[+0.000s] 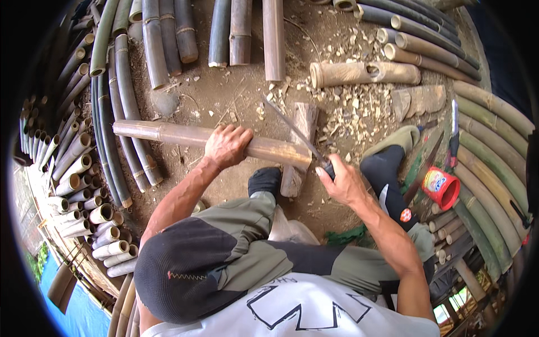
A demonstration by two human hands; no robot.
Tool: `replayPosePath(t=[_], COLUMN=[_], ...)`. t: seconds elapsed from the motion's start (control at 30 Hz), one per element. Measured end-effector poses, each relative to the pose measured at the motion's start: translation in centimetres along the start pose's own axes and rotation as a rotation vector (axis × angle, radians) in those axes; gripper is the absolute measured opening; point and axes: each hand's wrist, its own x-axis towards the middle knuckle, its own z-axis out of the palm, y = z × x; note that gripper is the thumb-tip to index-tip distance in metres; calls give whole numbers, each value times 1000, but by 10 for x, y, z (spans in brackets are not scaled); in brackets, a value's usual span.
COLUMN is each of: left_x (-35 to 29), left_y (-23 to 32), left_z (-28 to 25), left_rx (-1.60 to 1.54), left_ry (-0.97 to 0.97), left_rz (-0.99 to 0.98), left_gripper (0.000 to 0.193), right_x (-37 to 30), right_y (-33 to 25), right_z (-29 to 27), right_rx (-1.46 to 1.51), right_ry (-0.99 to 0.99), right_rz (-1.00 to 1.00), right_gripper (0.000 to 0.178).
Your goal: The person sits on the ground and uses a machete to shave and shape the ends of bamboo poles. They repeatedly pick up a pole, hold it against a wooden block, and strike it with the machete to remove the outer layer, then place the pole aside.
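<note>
My left hand (227, 146) is wrapped over the middle of a brown bamboo pole (185, 135) that lies crosswise in front of me. The pole's right end, pale and scraped on top, rests across a rough wooden block (292, 181) on the ground. In my right hand (345, 180) is the black handle of a knife (292, 126) with a long, narrow blade. That blade slants up and to the left past the pole's right end; whether it touches the bamboo I cannot tell.
Bamboo poles lie beyond the block and along the right (494, 129); cut tubes (73, 185) are stacked at left. A notched bamboo piece (365, 74) lies among wood chips (342, 121). A red tub (441, 188) and a handled tool (453, 135) are on my right.
</note>
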Motion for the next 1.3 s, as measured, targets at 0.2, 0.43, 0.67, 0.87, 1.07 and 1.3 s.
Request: replayPosePath(t=[0.2, 0.43, 0.67, 0.87, 1.07, 1.3], left_x=[0, 6, 21, 36, 24, 15], left_y=[4, -2, -19, -12, -13, -9], left_z=[-4, -23, -23, -37, -28, -9], left_rx=[12, 25, -48, -60, -107, -86], left_ry=[-20, -243, -326, -594, -505, -118], left_rz=[-17, 39, 65, -70, -78, 28], left_gripper=[44, 58, 56, 43, 36, 36], right_x=[5, 15, 2, 4, 10, 18], right_y=[8, 49, -25, 25, -38, 31], right_z=[17, 19, -7, 21, -7, 13], right_rx=[24, -157, 30, -222, 111, -127], right_ry=[299, -57, 129, 234, 179, 15], right_rz=[-304, 118, -52, -254, -170, -34], right_gripper=[35, 38, 30, 30, 30, 32])
